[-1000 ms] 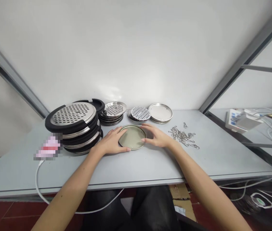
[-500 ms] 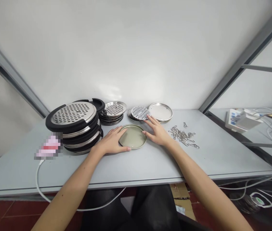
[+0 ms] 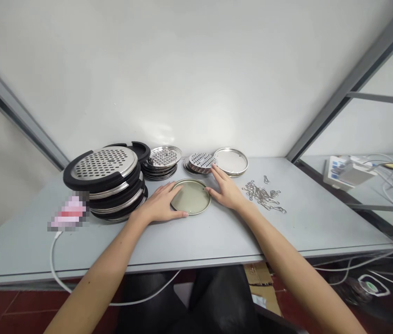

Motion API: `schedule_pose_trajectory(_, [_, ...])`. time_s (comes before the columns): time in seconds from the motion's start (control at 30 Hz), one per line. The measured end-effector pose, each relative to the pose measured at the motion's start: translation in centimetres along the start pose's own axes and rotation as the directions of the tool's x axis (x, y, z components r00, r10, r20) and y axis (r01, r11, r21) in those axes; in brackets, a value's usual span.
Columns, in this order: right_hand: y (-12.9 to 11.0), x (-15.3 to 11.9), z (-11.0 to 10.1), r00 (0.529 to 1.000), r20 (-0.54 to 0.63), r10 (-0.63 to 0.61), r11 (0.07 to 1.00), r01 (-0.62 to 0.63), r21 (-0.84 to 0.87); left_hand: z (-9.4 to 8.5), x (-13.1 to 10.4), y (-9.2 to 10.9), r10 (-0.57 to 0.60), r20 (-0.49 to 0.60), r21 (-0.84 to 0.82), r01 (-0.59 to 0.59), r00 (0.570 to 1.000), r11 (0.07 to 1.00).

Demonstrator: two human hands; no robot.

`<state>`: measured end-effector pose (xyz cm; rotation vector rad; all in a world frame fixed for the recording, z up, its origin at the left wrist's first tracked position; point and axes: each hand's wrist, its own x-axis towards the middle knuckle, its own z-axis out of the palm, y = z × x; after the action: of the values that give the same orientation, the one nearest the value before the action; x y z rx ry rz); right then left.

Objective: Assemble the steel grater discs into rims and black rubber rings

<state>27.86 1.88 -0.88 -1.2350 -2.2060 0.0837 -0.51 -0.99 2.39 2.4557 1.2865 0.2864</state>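
A shallow round greenish metal lid lies flat on the grey table between my hands. My left hand rests at its left rim, thumb and fingers spread. At the right rim is my right hand, open, its thumb by the edge and its fingertips close to a stack of small perforated discs. Behind stand a stack of silver round lids and a stack of perforated plates in metal rims. Small wire clips lie in a loose pile to the right.
A tall stack of black-rimmed perforated discs stands at the left, beside a blurred pink object with a white cable. A power strip and cables lie at the far right; a wall rises behind.
The fingers of my right hand have drawn closer together and shifted slightly off the small perforated discs. My left hand stays by the lid. The whole view has shifted slightly.
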Motion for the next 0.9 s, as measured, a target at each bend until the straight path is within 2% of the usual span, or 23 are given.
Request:
schedule_pose_trajectory(0.17, [-0.1, 0.0, -0.2, 0.999, 0.003, 0.049, 0.999, -0.049, 0.019, -0.1, -0.1, 0.1, -0.002, 0.015, 0.017, 0.002, 1.0, 1.0])
schedule_pose_trajectory(0.37, [0.0, 0.2, -0.9, 0.999, -0.039, 0.023, 0.998, -0.02, 0.059, 0.0, 0.0, 0.1, 0.003, 0.02, 0.018, -0.003, 1.0, 1.0])
schedule_pose_trajectory(0.63, [-0.3, 0.4, -1.6, 0.986, -0.161, 0.038, 0.996, -0.024, 0.086, 0.1, 0.0, -0.2, 0.015, -0.004, -0.008, -0.015, 1.0, 1.0])
schedule_pose_trajectory(0.8, [-1.0, 0.4, -2.2, 0.971, -0.239, -0.008, 0.985, 0.049, 0.165, 0.0, 0.0, 0.0, 0.006, -0.007, -0.019, -0.006, 1.0, 1.0])
schedule_pose_trajectory(0.9, [-1.5, 0.3, -2.5, 0.958, -0.283, -0.043, 0.968, 0.11, 0.224, 0.1, 0.1, 0.2, -0.029, -0.075, -0.068, 0.024, 0.997, 0.997])
